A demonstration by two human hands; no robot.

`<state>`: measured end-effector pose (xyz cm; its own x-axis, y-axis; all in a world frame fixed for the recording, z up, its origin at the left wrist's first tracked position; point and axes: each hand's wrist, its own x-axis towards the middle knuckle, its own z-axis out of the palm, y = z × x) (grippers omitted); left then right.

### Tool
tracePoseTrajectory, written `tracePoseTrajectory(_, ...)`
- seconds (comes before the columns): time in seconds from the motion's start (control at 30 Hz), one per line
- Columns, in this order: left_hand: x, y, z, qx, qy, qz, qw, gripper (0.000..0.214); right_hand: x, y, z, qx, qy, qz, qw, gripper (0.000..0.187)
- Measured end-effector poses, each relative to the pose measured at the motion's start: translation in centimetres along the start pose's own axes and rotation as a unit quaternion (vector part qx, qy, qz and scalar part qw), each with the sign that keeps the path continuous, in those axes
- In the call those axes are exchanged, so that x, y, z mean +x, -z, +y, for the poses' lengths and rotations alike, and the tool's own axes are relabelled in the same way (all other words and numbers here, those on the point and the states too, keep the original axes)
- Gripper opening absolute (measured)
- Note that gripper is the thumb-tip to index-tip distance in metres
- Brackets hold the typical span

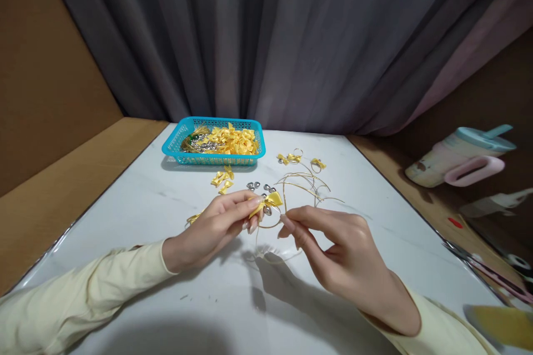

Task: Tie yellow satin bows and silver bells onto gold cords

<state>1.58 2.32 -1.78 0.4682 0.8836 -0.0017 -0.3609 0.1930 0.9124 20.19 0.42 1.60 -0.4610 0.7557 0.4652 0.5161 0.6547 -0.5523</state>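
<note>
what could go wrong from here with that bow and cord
The thin gold cord could slip from the right hand. The loose cords just beyond might tangle with it. The yellow bow, pinched in the left hand, could get creased.

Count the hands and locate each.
2, both above the white table: the left hand, pinching a yellow bow, and, to its right, the right hand, pinching gold cord.

Yellow bow (273, 198), curved gold cord (270, 227)

Gold cords (306, 187) obstruct the middle, while tabletop (378, 194) rightward leaves room.
</note>
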Motion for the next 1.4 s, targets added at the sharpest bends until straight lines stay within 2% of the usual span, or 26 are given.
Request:
tracePoseTrajectory(0.43,0.05,-0.30,0.29,-0.040,0.023,0.013,0.999,0.022,0.18,0.07,-0.25,0.009,-0.006,0.002,1.000,0.018)
tracePoseTrajectory(1.1,-0.11,-0.19,0.26,-0.035,0.019,0.000,0.999,0.025,0.16,0.14,-0.41,0.002,-0.003,-0.002,1.000,0.018)
tracePoseTrajectory(1.4,-0.34,-0.45,0.68,-0.095,0.059,-0.005,0.994,0.023,0.30,0.08,0.10,0.012,0.024,0.003,1.000,0.016)
